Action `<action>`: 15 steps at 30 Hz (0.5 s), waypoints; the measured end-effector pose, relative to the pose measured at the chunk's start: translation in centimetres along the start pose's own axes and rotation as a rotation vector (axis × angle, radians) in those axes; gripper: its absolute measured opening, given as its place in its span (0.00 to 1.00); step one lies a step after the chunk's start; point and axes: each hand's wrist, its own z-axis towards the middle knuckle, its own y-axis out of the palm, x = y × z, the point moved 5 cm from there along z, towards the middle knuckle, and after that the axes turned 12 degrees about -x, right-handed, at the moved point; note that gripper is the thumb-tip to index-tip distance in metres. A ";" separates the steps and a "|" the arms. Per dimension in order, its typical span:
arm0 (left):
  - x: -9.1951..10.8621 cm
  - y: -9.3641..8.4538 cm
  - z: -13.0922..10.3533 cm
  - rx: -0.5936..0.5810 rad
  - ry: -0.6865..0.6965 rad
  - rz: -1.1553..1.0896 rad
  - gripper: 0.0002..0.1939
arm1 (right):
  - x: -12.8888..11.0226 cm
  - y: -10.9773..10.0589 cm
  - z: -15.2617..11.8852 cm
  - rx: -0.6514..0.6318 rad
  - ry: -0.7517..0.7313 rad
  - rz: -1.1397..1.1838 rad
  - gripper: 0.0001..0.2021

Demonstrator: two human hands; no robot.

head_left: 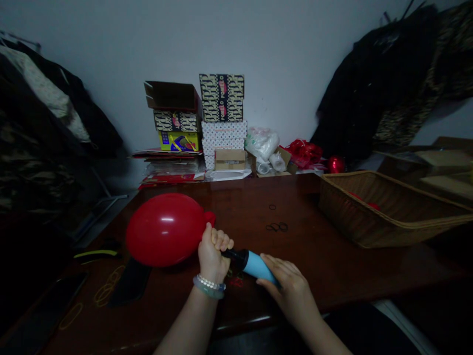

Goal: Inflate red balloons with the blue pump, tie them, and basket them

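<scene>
The left hand (213, 254) is closing its grip around the neck of a red balloon (165, 229), pinching it at the black nozzle of a blue hand pump (251, 263). The inflated balloon is hovering just above the dark wooden desk (332, 266), left of the hands. The right hand (290, 291) is wrapping its grip around the pump's blue barrel. Black rubber bands (277, 227) are lying on the desk beyond the pump, and a wicker basket (391, 209) is sitting to the right. Stacked boxes (221, 118) are standing against the wall.
</scene>
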 end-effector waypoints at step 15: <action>5.3 -1.7 2.0 0.007 0.110 -0.044 0.25 | 4.6 -2.1 -1.6 -0.099 0.046 -0.041 0.22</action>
